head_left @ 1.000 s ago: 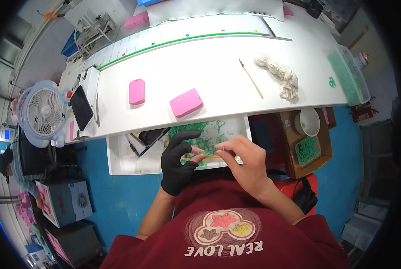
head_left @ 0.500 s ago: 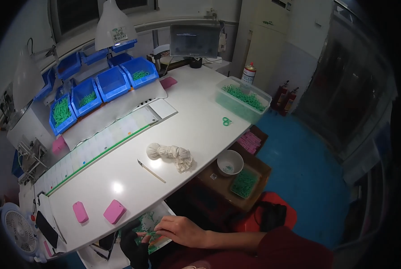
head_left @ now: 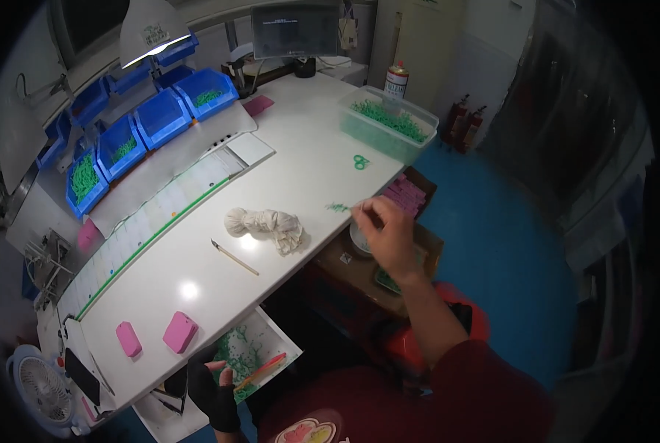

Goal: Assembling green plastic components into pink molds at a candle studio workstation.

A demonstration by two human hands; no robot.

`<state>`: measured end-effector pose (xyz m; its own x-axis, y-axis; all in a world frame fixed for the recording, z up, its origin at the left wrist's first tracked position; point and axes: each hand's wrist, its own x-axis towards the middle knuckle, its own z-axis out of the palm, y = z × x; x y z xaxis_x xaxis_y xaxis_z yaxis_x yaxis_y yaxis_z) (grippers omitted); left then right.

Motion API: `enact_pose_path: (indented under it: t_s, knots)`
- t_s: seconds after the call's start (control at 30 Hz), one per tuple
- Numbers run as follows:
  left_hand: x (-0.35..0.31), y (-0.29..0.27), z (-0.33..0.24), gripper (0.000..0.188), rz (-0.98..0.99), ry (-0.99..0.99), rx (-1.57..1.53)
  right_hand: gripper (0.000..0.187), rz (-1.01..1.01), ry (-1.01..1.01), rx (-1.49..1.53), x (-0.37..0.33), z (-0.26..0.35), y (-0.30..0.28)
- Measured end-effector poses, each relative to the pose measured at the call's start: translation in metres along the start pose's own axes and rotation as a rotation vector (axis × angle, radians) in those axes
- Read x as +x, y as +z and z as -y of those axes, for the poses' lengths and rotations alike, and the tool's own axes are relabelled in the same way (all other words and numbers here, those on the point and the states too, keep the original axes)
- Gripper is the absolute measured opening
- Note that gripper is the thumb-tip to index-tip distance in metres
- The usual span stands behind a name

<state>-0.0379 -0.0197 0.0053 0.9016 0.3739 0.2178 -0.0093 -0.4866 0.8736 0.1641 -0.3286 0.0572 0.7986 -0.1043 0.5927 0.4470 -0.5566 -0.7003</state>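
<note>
My right hand (head_left: 390,230) is raised over the front edge of the white table, thumb and fingers pinched on a thin, branched green plastic piece (head_left: 337,207). The piece sticks out to the left, and its tip is blurred. My left hand (head_left: 213,391), in a black fingerless glove, is beside an open white drawer (head_left: 280,334) below the table edge. Its bare thumb and fingertip are apart, with nothing visible between them. Inside the drawer lie green plastic pieces (head_left: 235,347) and an orange-red stick-like tool (head_left: 262,371).
On the table (head_left: 153,295) are a cloth bundle (head_left: 265,225), a craft knife (head_left: 234,256), two pink blocks (head_left: 180,332) and green scissors (head_left: 360,162). A clear tub (head_left: 389,136) of green pieces stands at the far right. Blue bins (head_left: 164,118) line the back. Beneath my right hand is a white bowl (head_left: 359,240).
My right hand has left the drawer beside my left hand and moved up and right with the green piece. My left hand has shifted slightly. The head view has shifted too.
</note>
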Motion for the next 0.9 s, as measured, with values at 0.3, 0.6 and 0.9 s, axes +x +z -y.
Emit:
enact_pose_path:
  t_s: [0.3,0.6,0.9]
  knots:
    - [-0.009,-0.009,0.027,0.013,-0.017,-0.046,0.044,0.008,-0.073,0.709,0.361,-0.043,-0.128,-0.037]
    - [0.009,0.006,0.005,0.012,-0.004,0.193,-0.020,0.008,-0.066,0.186,0.686,0.047,-0.004,0.085]
    - [0.011,-0.023,0.012,0.010,-0.081,0.171,0.059,0.006,-0.241,-0.277,0.744,0.137,0.134,0.272]
